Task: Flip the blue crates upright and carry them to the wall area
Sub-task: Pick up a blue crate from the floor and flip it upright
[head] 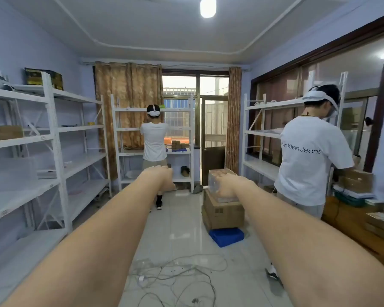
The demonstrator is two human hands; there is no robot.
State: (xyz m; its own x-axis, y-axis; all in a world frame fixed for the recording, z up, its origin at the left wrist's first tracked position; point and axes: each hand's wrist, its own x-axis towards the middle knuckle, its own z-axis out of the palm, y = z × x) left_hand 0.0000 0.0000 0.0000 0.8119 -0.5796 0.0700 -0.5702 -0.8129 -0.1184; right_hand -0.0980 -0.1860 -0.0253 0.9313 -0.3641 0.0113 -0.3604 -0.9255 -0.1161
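One blue crate (226, 237) lies on the tiled floor at the foot of a stack of cardboard boxes (223, 212); its flat ribbed side faces up. Both my arms are stretched straight forward at chest height, well above and beyond the crate. My left hand (161, 176) droops at the wrist with loose fingers and holds nothing. My right hand (227, 187) hangs the same way in front of a clear plastic box (220, 173) that tops the cardboard stack; whether it touches the box I cannot tell.
White shelving (53, 151) lines the left wall, with more racks at the back and right. One person (153, 147) stands at the back rack, another (308, 160) at the right. Loose cables (175, 275) sprawl on the floor close to me. A door (213, 140) is straight ahead.
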